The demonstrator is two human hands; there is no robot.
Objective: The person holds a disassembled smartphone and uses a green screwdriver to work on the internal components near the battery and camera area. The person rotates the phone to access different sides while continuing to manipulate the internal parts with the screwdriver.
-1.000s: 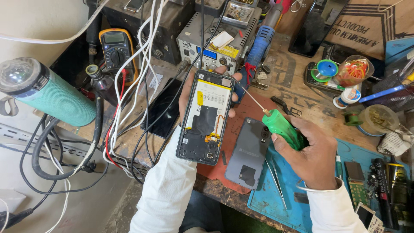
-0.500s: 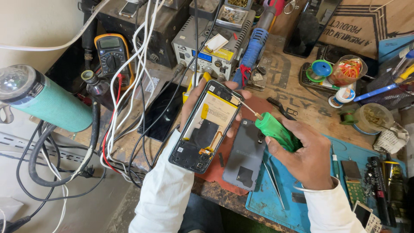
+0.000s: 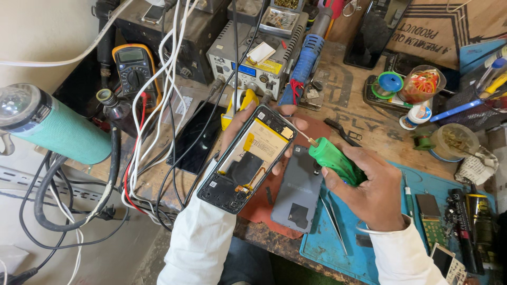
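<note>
The left hand (image 3: 237, 129) cradles the opened smartphone (image 3: 245, 158) from beneath, tilted above the worktop (image 3: 364, 113); the right hand (image 3: 372, 187) grips a green screwdriver (image 3: 332, 161), tip at the phone's right edge for access.

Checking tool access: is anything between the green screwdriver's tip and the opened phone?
Nothing visible. The right hand holds the green screwdriver, its thin shaft reaching over open air to the top edge of the opened phone, held by the left hand.

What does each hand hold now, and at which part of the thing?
The left hand holds the opened phone from underneath, fingers on its edges. The right hand grips the green screwdriver by its handle.
</note>
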